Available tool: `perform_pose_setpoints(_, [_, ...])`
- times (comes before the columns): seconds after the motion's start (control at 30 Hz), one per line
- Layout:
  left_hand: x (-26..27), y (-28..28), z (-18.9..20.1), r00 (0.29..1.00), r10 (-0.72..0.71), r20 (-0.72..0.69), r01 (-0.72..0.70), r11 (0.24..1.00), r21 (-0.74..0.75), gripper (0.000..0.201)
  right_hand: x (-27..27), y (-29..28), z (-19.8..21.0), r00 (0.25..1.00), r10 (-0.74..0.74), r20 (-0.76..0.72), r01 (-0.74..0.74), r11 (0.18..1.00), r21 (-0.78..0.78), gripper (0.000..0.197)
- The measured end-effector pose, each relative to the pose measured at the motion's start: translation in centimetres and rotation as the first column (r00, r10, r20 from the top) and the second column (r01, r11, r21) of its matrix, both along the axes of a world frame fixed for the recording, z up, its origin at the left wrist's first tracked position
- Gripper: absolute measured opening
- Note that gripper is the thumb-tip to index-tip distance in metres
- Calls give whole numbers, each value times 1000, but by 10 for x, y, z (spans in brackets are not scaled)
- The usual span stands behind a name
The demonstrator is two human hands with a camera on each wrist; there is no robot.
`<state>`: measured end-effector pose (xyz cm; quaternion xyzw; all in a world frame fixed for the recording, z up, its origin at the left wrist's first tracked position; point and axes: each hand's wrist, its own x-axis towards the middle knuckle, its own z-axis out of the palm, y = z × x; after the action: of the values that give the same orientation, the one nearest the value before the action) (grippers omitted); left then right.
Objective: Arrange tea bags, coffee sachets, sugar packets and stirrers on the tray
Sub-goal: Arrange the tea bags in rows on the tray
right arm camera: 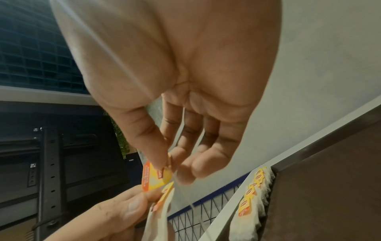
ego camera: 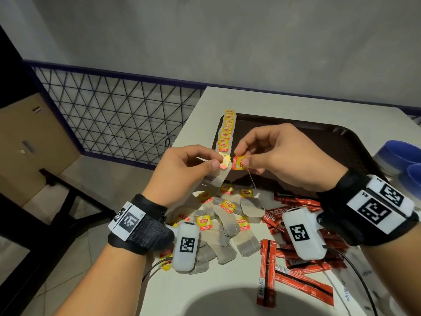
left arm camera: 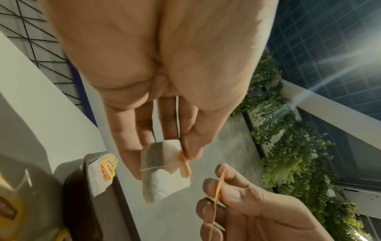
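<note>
My left hand [ego camera: 216,161] pinches a tea bag [ego camera: 216,176] by its yellow tag, held above the table; the bag [left arm camera: 163,169] shows under the fingers in the left wrist view. My right hand [ego camera: 245,161] pinches the yellow and red tag [ego camera: 238,162] of another tea bag, its string running down to the pile; the tag [right arm camera: 156,176] sits between thumb and forefinger. A row of tea bags [ego camera: 225,133] lines the left edge of the dark brown tray [ego camera: 330,137]. Loose tea bags [ego camera: 227,215] and red coffee sachets [ego camera: 296,265] lie on the table nearer me.
The white table [ego camera: 205,293] ends at its left edge beside a wire mesh railing [ego camera: 114,115]. Blue cups [ego camera: 401,156] stand at the right of the tray. Clear wrapped packets [ego camera: 355,290] lie at the lower right. A cardboard box [ego camera: 29,137] sits left on the floor.
</note>
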<state>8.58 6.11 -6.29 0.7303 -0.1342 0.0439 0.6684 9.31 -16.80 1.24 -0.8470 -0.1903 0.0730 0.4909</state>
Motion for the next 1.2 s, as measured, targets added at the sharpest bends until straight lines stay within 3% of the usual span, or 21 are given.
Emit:
perform_pose_setpoints(0.17, [0, 0, 0, 1000, -13, 0, 13, 1000, 6, 12, -11, -15, -8, 999, 1, -43, -1, 1000, -11, 16])
perform_pose_setpoints(0.27, [0, 0, -1, 1000, -1, -5, 1, 1000, 18, 11, -18, -25, -22, 997, -63, 55, 73, 977, -199, 27])
perform_pose_setpoints(0.33, [0, -1, -1, 1000, 6, -5, -5, 1000, 21, 11, -23, -27, -28, 991, -14, 130, 59, 936, -346, 28])
perform_pose_setpoints(0.43, [1, -1, -2, 1000, 18, -11, -17, 1000, 23, 12, -32, -26, -34, 980, 147, 133, -57, 850, -523, 14])
perform_pose_setpoints(0.57, [1, 0, -3, 1000, 21, -12, -21, 999, 32, 12, -41, -19, -41, 960, 271, 65, -135, 656, -743, 46])
perform_pose_setpoints(0.67, [1, 0, -3, 999, 26, -19, -26, 999, 21, 12, -43, -11, -44, 944, 321, 75, -128, 568, -813, 44])
perform_pose_setpoints(0.87, [3, 0, -4, 999, 39, -20, -39, 999, 15, 14, -34, -9, -44, 941, 297, 163, -79, 660, -747, 18])
perform_pose_setpoints(1.07, [1, 0, -3, 999, -52, -10, 53, 997, 52, 16, -19, -11, -13, 966, 100, 239, 26, 882, -471, 8])
perform_pose_setpoints(1.2, [-3, -2, 0, 992, -123, -22, 123, 992, 15, 28, -12, -3, 6, 981, 31, 194, 31, 951, -307, 6])
